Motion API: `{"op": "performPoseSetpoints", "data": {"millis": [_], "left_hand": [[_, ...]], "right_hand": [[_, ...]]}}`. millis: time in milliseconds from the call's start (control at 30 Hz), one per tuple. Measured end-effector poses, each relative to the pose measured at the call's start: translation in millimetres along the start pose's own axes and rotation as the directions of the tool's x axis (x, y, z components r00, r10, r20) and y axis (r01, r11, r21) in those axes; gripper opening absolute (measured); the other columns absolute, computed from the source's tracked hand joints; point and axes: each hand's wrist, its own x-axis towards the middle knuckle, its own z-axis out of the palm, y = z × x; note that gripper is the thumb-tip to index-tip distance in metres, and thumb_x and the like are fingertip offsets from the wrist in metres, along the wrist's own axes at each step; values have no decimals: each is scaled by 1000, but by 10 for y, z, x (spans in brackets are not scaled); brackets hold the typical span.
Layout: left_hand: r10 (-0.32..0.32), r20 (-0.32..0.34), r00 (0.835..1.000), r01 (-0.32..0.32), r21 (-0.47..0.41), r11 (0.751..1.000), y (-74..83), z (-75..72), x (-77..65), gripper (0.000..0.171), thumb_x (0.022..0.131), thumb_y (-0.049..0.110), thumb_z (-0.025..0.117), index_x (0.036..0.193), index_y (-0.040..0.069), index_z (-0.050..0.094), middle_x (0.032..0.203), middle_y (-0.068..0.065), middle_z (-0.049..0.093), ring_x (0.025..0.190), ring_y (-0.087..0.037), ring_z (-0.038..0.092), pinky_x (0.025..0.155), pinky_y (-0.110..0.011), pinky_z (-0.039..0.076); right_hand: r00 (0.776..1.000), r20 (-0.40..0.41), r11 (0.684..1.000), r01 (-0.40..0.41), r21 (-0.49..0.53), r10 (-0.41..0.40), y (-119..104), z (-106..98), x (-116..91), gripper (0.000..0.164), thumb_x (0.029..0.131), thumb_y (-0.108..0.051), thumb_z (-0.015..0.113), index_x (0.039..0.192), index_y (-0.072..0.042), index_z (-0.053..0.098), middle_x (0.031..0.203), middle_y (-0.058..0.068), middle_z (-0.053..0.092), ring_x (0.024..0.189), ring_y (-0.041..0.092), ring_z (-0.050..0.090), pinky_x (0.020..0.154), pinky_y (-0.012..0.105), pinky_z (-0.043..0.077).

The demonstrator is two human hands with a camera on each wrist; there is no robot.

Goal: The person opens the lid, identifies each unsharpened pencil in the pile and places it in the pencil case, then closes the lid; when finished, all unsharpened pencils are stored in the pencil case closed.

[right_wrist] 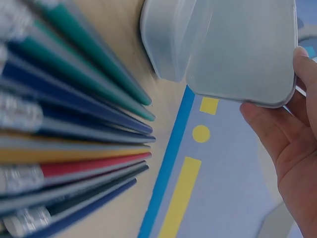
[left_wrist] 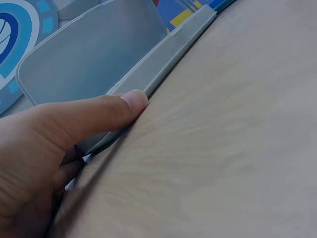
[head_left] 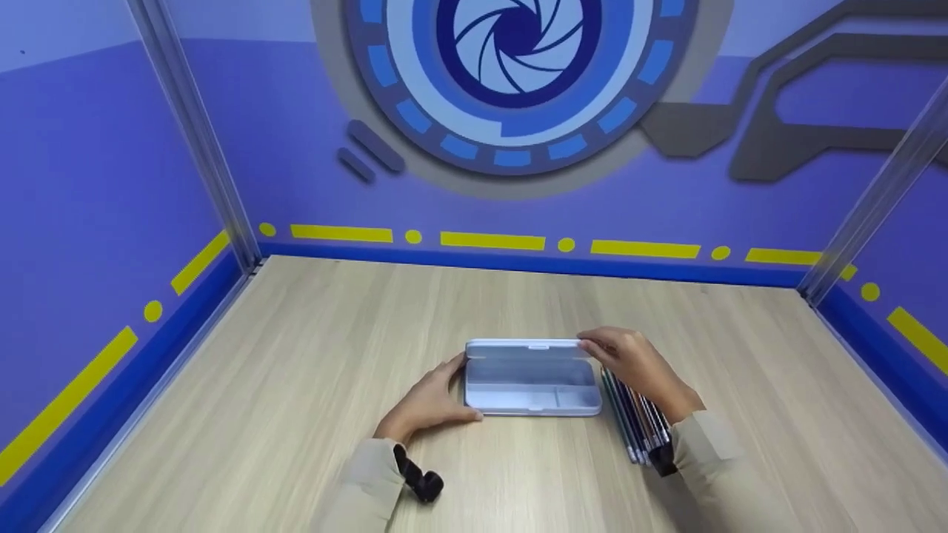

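A pale wood-grain table (head_left: pixel 311 355) stands inside blue-purple printed walls (head_left: pixel 252 148) with yellow dashes, with metal posts (head_left: pixel 194 126) at the corners. Near the table's middle sits a translucent plastic pencil case (head_left: pixel 511 400), its hinged lid (head_left: pixel 518 349) raised. The left hand (head_left: pixel 429 396) grips the case's left end, thumb on the front edge, fingers spread away from it around the side. The right hand (head_left: pixel 643 366) pinches the lid's right corner between thumb and fingers. Eraser-tipped pencils (head_left: pixel 629 418) lie just right of the case, partly beneath that wrist.
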Motion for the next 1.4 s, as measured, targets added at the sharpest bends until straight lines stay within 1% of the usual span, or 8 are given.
{"op": "performPoseSetpoints", "data": {"millis": [300,467,767,933,1100,1233,1300,1400], "left_hand": [[6,1,1000,-6,7,1000,3,-11,3,113,62,39,88,152,8,27,151,-19,37,139,-37,35,115,-50,29],[7,2,1000,-7,12,1000,0,-18,-7,112,62,38,88,152,8,28,151,-18,37,139,-36,35,115,-49,29],[-12,15,1000,12,18,1000,27,-39,-4,110,64,42,87,152,12,29,152,-21,35,141,-43,29,115,-54,27],[-59,25,998,59,3,998,24,-24,-21,114,61,47,88,153,16,27,154,-20,31,143,-43,22,116,-56,24],[-61,18,998,61,-4,998,13,-15,-14,110,64,47,86,152,12,30,153,-19,33,143,-43,24,115,-56,24],[-55,14,998,55,-1,998,13,-14,-8,106,65,46,86,150,11,33,153,-21,33,142,-43,27,115,-56,26],[-51,13,999,51,4,999,8,-12,-7,104,65,45,86,150,12,35,152,-20,34,142,-43,27,115,-56,26],[-46,14,999,46,20,999,3,-18,-6,102,65,44,86,149,13,37,152,-17,36,142,-44,26,115,-57,25]], "right_hand": [[981,-83,974,-160,161,175,48,41,5,27,93,-24,64,110,-5,72,105,8,73,96,23,70,86,42,56],[963,-68,947,-242,209,261,78,42,-2,32,93,-31,63,113,-8,71,108,6,73,100,23,68,89,46,54],[972,-57,957,-213,199,228,80,-1,7,25,93,-19,61,110,-5,72,104,7,74,95,23,69,84,38,56],[978,-75,966,-179,187,195,98,17,-22,23,93,-17,61,108,-5,73,102,5,74,93,18,69,82,32,57],[974,-89,961,-190,199,210,94,21,-16,23,93,-18,62,108,-6,73,103,7,74,95,21,70,84,37,57],[961,-108,951,-227,210,254,105,39,12,25,93,-20,61,109,-5,73,105,9,73,97,25,69,86,40,56],[950,-124,941,-256,223,287,108,60,28,26,93,-22,62,109,-5,73,105,10,73,96,22,69,83,33,57],[922,-123,907,-326,267,368,107,84,43,29,93,-28,63,111,-7,72,104,8,73,90,16,66,75,20,56]]}}
